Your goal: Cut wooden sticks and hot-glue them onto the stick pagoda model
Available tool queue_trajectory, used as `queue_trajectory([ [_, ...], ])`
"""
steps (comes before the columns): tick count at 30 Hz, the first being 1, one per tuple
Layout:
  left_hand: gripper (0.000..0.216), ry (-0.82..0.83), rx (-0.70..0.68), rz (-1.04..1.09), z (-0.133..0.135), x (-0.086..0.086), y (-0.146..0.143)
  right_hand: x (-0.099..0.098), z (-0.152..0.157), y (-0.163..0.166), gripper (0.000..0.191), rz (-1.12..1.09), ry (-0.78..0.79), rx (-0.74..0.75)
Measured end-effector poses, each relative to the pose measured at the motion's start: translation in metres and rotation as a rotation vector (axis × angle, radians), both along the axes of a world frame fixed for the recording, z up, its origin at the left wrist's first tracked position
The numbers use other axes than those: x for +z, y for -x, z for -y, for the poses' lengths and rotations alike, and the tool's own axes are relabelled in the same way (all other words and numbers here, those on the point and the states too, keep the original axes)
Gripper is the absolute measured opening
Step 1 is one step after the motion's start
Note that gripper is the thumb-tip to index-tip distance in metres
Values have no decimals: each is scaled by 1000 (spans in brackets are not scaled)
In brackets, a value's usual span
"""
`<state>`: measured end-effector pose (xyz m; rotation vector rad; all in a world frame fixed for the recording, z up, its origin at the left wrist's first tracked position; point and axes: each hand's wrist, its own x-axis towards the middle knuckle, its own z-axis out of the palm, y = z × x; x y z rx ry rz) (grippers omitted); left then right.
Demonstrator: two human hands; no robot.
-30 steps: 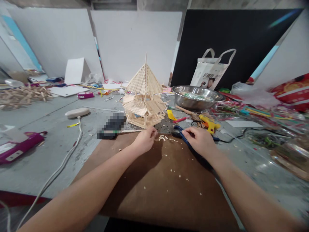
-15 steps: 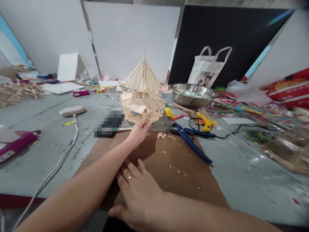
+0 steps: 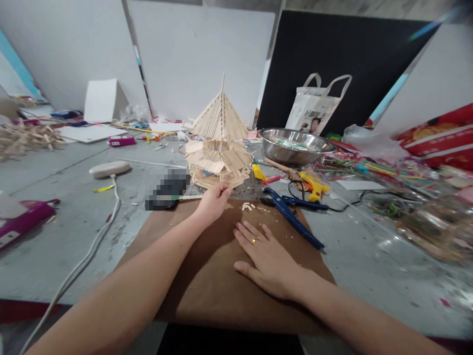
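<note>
The fingers (image 3: 246, 239) of our right hand (image 3: 268, 261) are straight and a little apart, with nothing in their grip. The palm faces down and seems to rest on the brown board (image 3: 225, 305) right in front of us. To us it looks like the step is tidying the board, so we do best with a flat, soft hand and slow, short pushes.

The little wood bits (image 3: 247, 206) lie on the board, just past our fingertips. They look light and could roll or scatter, so we should herd them into one heap and not flick them.

Our left hand (image 3: 216, 199) is curled shut near the foot of the stick tower (image 3: 221, 160), and we cannot tell if it pinches anything. The tower stands upright just behind the board. It looks easy to break, so we should keep that wrist quiet and not bump it.

On the right, the blue cutters (image 3: 297, 222) lie partly over the board. It is smart to push away from them. Farther out are the yellow glue gun (image 3: 315, 187) and the metal bowl (image 3: 295, 158).
</note>
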<state>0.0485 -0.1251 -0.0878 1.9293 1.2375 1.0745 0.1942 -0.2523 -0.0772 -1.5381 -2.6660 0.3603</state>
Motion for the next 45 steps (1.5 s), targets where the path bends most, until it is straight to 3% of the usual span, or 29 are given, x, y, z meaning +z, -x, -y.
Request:
queue_trajectory([
  [13,22,-13,-5,-86,5,3,-1,-15,-13,-76,63,114,-84,-116],
  [26,22,-14,-29,-113,6,2,-1,-17,-30,-117,59,157,-121,-244],
  [30,23,-21,-39,-115,7,3,-2,-11,-28,-124,48,121,-254,-259],
  [36,27,-34,-83,-133,10,5,-3,12,-31,-125,38,181,-510,-463],
  [40,27,-34,-74,-126,9,5,-3,26,-53,-125,36,314,-349,-621],
  [45,29,-5,-78,-97,8,2,-3,27,-69,-126,37,395,-186,-581],
])
